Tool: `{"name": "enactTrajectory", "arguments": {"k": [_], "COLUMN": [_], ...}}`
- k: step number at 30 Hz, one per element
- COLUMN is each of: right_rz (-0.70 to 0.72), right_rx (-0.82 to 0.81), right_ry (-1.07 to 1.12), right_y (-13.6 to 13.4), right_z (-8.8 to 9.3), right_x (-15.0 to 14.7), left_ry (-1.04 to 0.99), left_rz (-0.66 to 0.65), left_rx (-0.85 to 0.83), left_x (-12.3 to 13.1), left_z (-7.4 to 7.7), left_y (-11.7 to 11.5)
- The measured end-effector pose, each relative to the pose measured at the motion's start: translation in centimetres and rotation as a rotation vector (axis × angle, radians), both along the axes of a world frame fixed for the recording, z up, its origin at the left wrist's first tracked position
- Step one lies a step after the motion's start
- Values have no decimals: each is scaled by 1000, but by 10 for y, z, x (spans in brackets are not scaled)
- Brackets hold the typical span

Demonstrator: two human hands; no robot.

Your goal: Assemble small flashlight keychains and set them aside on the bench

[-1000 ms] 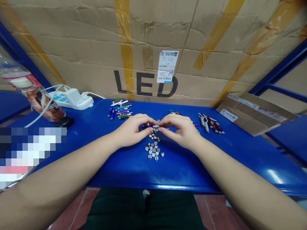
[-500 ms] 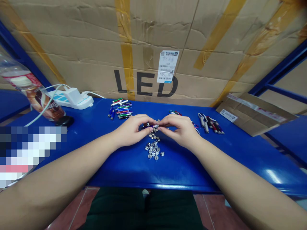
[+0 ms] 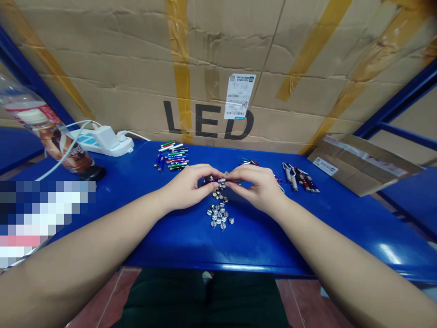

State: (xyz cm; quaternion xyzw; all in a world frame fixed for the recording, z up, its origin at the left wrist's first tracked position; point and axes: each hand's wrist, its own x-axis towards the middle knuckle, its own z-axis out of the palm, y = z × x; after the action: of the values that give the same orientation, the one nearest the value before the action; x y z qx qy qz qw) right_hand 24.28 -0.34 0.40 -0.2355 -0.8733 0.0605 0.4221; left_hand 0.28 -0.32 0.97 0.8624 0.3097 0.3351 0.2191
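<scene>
My left hand (image 3: pixel 186 187) and my right hand (image 3: pixel 256 187) meet at the middle of the table, with fingertips pinching a small dark-purple and silver metal mini flashlight (image 3: pixel 221 181) between them. Its body is mostly hidden by my fingers. Just below my hands lies a loose scatter of silver slotted metal caps (image 3: pixel 218 213). A bundle of slim coloured metal tubes (image 3: pixel 173 156) lies beyond my left hand. Beyond my right hand are several keyring mini flashlights with carabiner clips (image 3: pixel 299 179), and a few more clips and tubes (image 3: pixel 249 161) lie closer to my fingers.
The blue metal table (image 3: pixel 259 241) ends in a front edge near my lap. A power strip (image 3: pixel 102 146) with white plugs and a plastic bottle (image 3: pixel 51 136) lie far left. A flattened cardboard box (image 3: pixel 358 166) sits far right, and a large cardboard carton (image 3: pixel 208 68) stands behind.
My hands keep the same pinch on the mini flashlight, with only slight shifts of the fingers. The whole view has moved a little as my head moved.
</scene>
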Motion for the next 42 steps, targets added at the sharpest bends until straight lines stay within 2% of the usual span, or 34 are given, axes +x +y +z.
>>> {"name": "enactTrajectory", "arguments": {"k": [5,19,25,30,37,42], "right_rz": [10,22,8,20,5,1], "right_rx": [21,-87,-58,-65,-68,-72], "right_ry": [16,36,6,6,14,-3], "right_y": [-1,-2,-2,-3,-4,-4], "right_z": [2,0,1,2,2,2], "right_x": [-1,-2,-2,-2,-3,-3], "left_ry": [-3,21,9,-23,-251,-247], "left_rz": [-2,-22,-33,-72,-90,-88], "left_rx": [-4,-2,-15,-127,-372,-362], "left_x": [0,-1,0,0,3,2], "left_z": [0,-1,-2,-2,-7,-6], "left_y": [0,1,1,0,0,0]}}
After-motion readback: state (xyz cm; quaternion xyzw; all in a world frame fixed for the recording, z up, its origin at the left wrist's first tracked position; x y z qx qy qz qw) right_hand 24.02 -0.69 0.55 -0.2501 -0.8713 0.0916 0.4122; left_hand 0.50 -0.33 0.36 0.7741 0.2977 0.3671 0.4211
